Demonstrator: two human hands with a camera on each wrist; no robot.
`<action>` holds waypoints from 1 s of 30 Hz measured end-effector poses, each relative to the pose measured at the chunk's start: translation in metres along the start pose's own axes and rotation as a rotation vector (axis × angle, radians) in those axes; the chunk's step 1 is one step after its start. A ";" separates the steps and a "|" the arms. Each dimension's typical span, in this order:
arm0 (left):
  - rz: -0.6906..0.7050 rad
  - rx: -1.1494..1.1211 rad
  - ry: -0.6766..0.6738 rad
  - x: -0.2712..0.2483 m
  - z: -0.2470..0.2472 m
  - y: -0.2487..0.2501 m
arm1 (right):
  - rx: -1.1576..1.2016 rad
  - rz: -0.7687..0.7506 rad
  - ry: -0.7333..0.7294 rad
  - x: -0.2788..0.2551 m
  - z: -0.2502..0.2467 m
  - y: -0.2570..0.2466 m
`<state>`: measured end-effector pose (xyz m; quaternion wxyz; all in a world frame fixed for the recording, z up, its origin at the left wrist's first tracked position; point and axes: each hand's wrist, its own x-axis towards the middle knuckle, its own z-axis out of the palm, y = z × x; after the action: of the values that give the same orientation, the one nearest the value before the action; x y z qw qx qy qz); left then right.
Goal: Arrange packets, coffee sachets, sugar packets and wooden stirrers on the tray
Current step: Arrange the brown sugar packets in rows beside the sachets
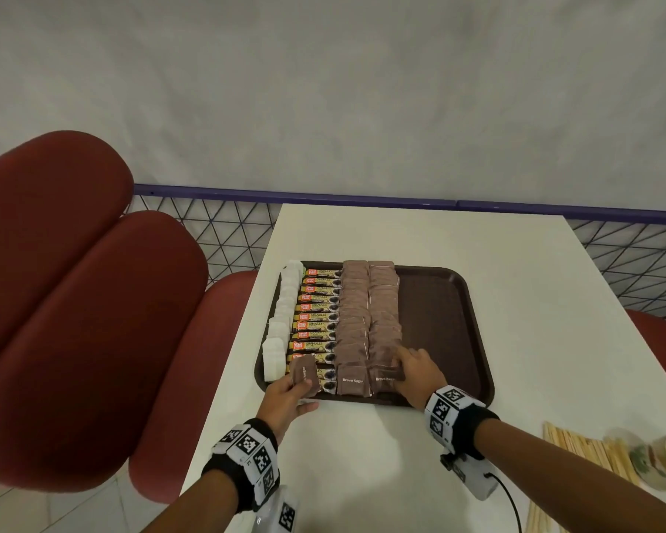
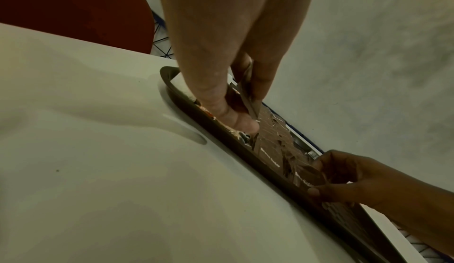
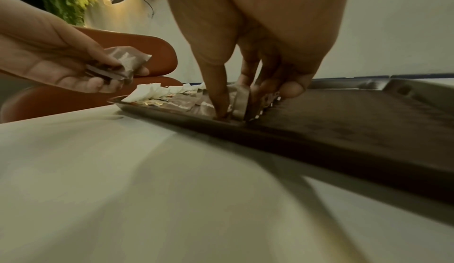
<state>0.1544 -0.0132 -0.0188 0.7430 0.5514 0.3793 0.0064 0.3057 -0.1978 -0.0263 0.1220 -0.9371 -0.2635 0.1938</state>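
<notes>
On the white table (image 1: 362,448) sits the brown tray (image 1: 439,302), rows of packets filling its nine o'clock half. At its six o'clock rim, the right hand (image 1: 416,373) pinches one brown sugar packet (image 1: 385,375) into the row; the left hand (image 1: 285,394) has its fingers (image 3: 98,81) curled around spare packets (image 1: 304,375).

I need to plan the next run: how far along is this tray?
Done: white packets, coffee sachets and two brown sugar rows line the tray. In hand: left hand holds spare sugar packets; right hand sets one. Left: wooden stirrers lie on the table.
</notes>
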 end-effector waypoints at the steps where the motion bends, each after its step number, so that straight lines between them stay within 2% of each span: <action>1: -0.001 0.012 -0.007 -0.001 0.001 0.000 | -0.007 -0.029 0.048 -0.001 0.001 0.000; 5: 0.024 0.059 -0.044 -0.004 0.004 0.002 | -0.011 -0.117 0.175 -0.006 -0.005 -0.005; 8: 0.057 0.072 -0.082 -0.006 0.009 0.003 | 0.122 -0.246 0.188 -0.009 -0.013 -0.018; 11: 0.073 0.099 -0.081 -0.006 0.012 0.004 | 0.224 -0.356 0.086 -0.009 -0.018 -0.037; 16: 0.116 0.211 -0.095 -0.006 0.013 0.004 | 0.366 -0.410 -0.159 -0.004 -0.019 -0.062; 20: 0.156 0.278 -0.100 -0.008 0.010 0.003 | 0.410 -0.426 -0.194 -0.004 -0.018 -0.066; 22: 0.168 0.286 -0.073 -0.009 0.008 0.002 | 0.414 -0.388 -0.175 -0.005 -0.018 -0.061; 27: 0.154 0.210 -0.005 -0.011 0.002 0.001 | 0.497 -0.123 -0.029 -0.003 -0.028 -0.038; 30: 0.135 0.192 0.008 -0.011 -0.002 -0.004 | 0.495 -0.027 0.019 0.000 -0.031 -0.024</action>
<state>0.1445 -0.0179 -0.0161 0.6831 0.6441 0.3435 0.0224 0.3083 -0.1813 0.0097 0.3527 -0.8768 -0.2196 0.2419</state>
